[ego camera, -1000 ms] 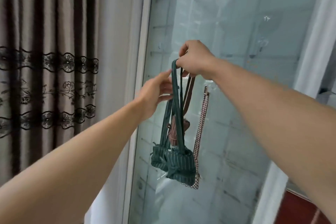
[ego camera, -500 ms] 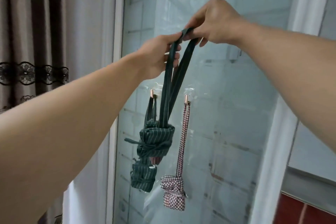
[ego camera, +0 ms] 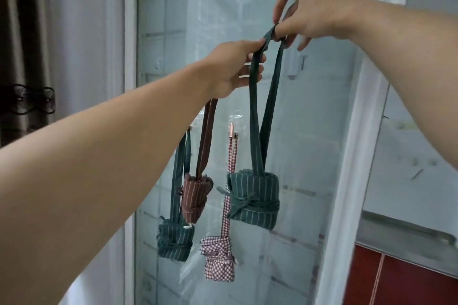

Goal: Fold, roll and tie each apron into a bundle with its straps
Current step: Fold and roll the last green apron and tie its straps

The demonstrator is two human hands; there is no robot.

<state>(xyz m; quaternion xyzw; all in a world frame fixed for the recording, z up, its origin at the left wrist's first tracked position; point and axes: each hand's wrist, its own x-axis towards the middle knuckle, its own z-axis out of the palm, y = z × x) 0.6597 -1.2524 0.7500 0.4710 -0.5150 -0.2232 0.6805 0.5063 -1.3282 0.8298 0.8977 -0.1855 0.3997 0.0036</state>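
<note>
A green striped apron bundle [ego camera: 254,199], rolled and tied with its straps, hangs in the air from its neck loop [ego camera: 257,116]. My right hand [ego camera: 312,7] pinches the top of that loop. Just left of it, my left hand [ego camera: 233,68] grips the loop's left side. Behind, three tied bundles hang against the glass door [ego camera: 297,106]: a second green striped one [ego camera: 174,242], a brown striped one [ego camera: 195,199] and a red checked one [ego camera: 219,260] on a copper hook [ego camera: 231,130].
A dark patterned curtain [ego camera: 22,57] and a pale sheer curtain hang at the left. The white door frame [ego camera: 347,181] runs down the right, with a red panel [ego camera: 401,280] at the lower right.
Both hands have carried the green bundle to the right, clear of the hanging bundles. The camera has shifted, so the brown bundle and all hung bundles now show.
</note>
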